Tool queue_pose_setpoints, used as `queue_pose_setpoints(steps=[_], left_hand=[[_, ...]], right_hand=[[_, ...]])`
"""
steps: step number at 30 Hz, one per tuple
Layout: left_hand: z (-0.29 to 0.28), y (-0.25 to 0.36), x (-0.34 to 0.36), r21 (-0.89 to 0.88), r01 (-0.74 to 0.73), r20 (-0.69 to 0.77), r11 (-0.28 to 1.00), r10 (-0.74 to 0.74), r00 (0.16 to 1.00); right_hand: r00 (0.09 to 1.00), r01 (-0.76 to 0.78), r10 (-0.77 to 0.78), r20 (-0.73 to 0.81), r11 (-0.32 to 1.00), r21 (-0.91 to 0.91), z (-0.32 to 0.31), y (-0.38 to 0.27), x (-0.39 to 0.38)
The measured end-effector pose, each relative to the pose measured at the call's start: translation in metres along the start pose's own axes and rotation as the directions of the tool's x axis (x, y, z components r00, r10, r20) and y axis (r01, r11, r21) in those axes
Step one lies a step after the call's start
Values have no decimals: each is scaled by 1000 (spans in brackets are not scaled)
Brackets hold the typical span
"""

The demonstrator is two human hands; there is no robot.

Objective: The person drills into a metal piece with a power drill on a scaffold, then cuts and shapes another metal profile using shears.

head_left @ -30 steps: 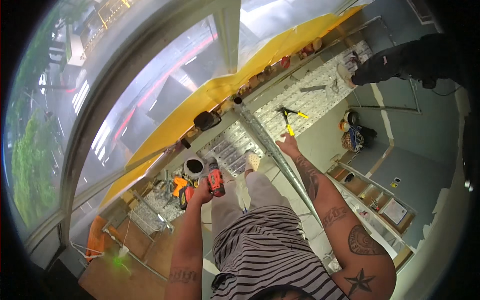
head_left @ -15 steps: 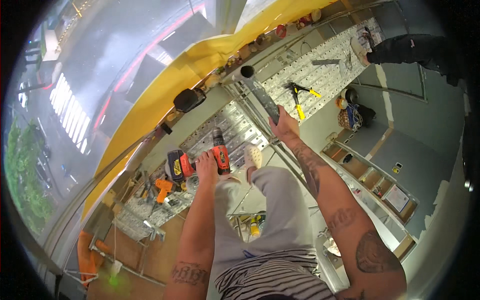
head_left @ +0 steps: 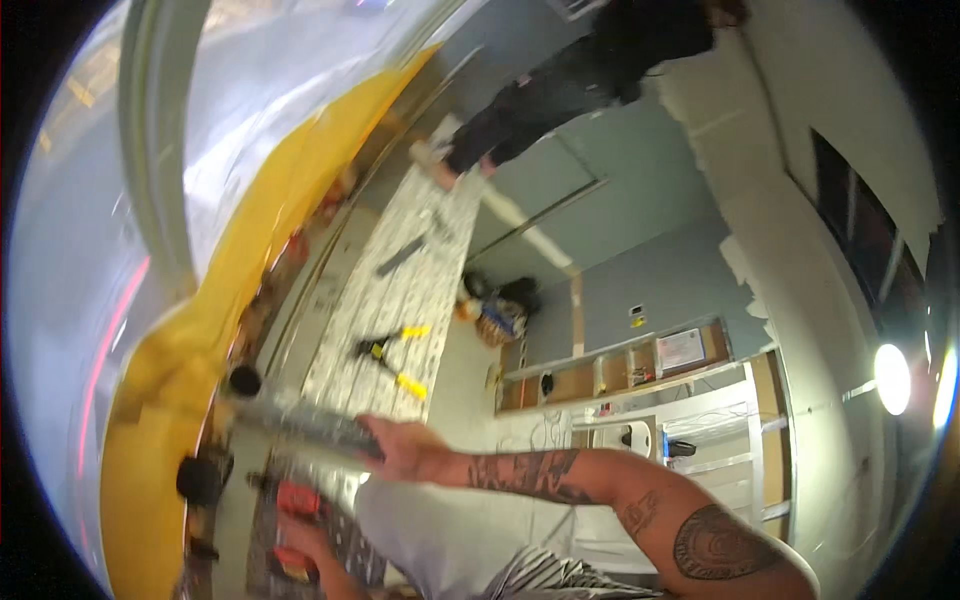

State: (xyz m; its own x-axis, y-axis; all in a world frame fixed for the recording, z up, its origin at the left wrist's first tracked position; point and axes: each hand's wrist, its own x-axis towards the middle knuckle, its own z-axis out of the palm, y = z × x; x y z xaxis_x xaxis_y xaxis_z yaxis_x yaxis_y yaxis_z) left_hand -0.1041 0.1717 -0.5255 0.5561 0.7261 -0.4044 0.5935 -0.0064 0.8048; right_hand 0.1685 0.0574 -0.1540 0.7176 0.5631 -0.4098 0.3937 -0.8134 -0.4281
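Note:
My right hand (head_left: pixel 400 450) is wrapped round a grey metal tube (head_left: pixel 315 422) whose dark open end points to the left. Lower down, my left hand (head_left: pixel 305 537) is closed on a red cordless drill (head_left: pixel 298 498), blurred and partly cut off from clear sight by motion. Beyond the tube, on a perforated metal scaffold deck (head_left: pixel 340 330), lies a black hand tool with two yellow grips (head_left: pixel 385 358), spread in a V. A flat grey metal piece (head_left: pixel 402 255) rests farther along the deck.
Another person in dark trousers (head_left: pixel 530 120) stands at the deck's far end. Yellow sheeting (head_left: pixel 250 220) runs along the left edge, beside a black object (head_left: pixel 205 478). A bag and bundled cords (head_left: pixel 505 315) lie right of the deck. A bright lamp (head_left: pixel 893 380) shines at right.
My view has swung to the right, so the deck and the other person now sit farther left. My right hand stays on the tube and my left hand keeps the drill.

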Motion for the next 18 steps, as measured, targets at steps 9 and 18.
queue_pose_setpoints(steps=[9,18], left_hand=[[50,75,-4,634,98,5,767,-130,991],[61,-14,15,-771,415,455,483,-38,890]], right_hand=[[998,-27,26,-62,1000,-14,-31,6,-10],[989,129,-126,-80,991,34,-10,18,-1]])
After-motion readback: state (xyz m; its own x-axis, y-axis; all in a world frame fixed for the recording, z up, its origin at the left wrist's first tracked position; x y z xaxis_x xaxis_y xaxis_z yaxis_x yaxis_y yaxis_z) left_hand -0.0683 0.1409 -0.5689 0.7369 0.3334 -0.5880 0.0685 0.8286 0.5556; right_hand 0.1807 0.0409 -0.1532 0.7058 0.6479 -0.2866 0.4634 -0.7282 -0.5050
